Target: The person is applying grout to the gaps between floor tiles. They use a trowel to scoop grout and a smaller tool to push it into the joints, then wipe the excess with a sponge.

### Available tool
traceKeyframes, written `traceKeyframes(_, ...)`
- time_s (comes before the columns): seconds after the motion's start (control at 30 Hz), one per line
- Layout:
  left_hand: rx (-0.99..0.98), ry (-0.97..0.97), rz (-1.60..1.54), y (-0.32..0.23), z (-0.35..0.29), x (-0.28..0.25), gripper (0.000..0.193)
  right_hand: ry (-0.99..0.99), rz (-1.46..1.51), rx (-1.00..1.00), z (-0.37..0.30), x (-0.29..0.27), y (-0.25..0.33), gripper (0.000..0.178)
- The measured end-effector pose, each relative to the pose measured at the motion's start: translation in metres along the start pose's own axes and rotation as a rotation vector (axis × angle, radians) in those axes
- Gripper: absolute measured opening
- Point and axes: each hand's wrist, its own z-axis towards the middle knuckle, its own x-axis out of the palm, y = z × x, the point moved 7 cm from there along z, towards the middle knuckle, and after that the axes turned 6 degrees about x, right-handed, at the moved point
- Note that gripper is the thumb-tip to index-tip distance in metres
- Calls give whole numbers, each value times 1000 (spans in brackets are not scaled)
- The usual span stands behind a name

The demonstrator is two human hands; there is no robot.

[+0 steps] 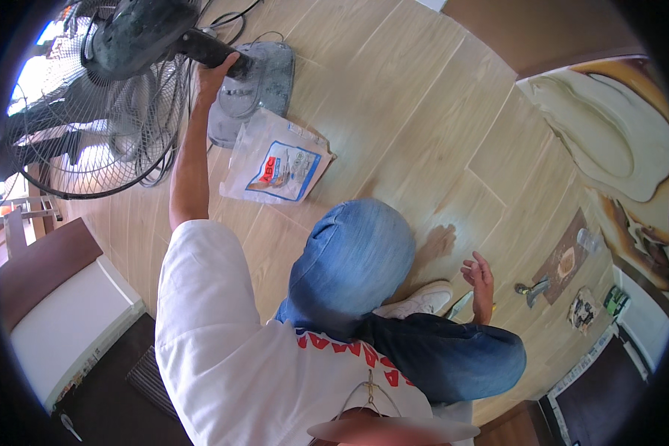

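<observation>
Left hand (214, 78) was wrapped round the black pole (209, 50) of a fan (135, 41), standing ahead-left on the wood-look floor (416, 111). Right hand (479, 271) hung empty near a white shoe (427, 297), fingers loosely half-curled. The plastic bag (247, 167) beside the fan's base had a blue-bordered label with red printing.

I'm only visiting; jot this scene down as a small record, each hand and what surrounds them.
Left hand: closed around the dark post of a standing fan
Right hand: holding nothing visible, above the floor
Beside the fan: plastic bag, lying down
Far right: metal object, kind unclear, by a brown strip
</observation>
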Motion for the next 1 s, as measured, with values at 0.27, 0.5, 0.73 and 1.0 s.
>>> traceKeyframes(0.27,-47,-2,43,42,-26,-61,39,-9,13,-17,-14,1,-1,51)
traceKeyframes(0.5,-94,0,31,54,-31,-63,47,26,41,-36,-22,7,8,50)
traceKeyframes(0.73,-60,-25,131,87,-54,-99,83,160,34,-119,-13,37,33,52)
traceKeyframes(1.0,305,572,434,37,-224,-96,76,185,154,-230,-3,30,20,46)
